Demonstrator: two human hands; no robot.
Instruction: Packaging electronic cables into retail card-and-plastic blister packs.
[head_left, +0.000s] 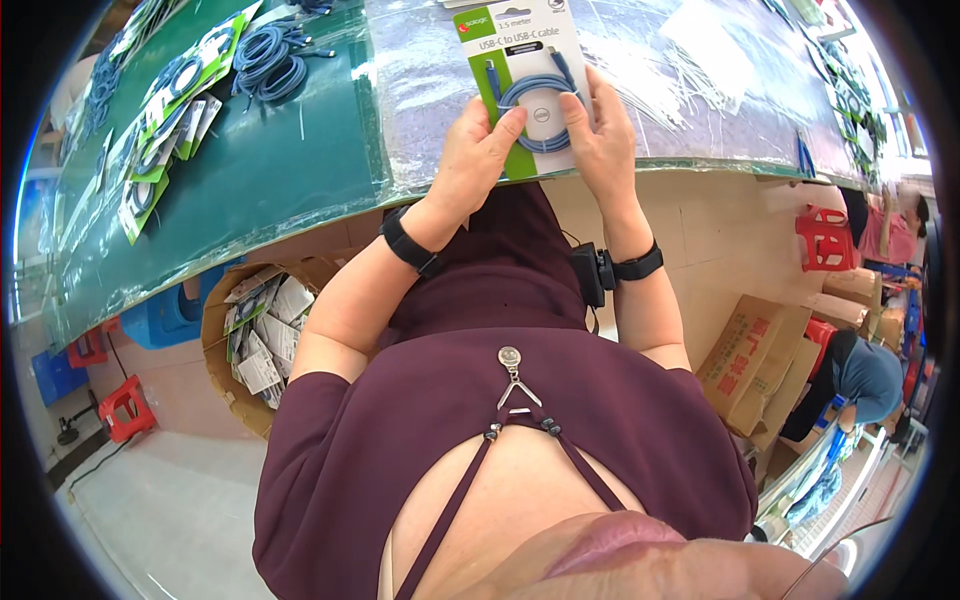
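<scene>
A white and green backing card (518,165) stands tilted up at the table's front edge, between my two hands. On its face lies a coiled blue USB cable (548,145), with both plugs pointing up. My left hand (482,145) grips the card's left edge, its thumb pressing on the coil. My right hand (602,135) holds the right edge, thumb also on the coil and the fingers mostly hidden behind the card. White ties appear to cross the coil near both thumbs.
Loose blue cables (270,65) and carded cables (165,140) lie on the green table mat (310,150) at left. White ties (640,85) are spread at right. Below stand a carton of cards (225,375), a red stool (127,408) and a cardboard box (750,360). Another person (865,380) is at far right.
</scene>
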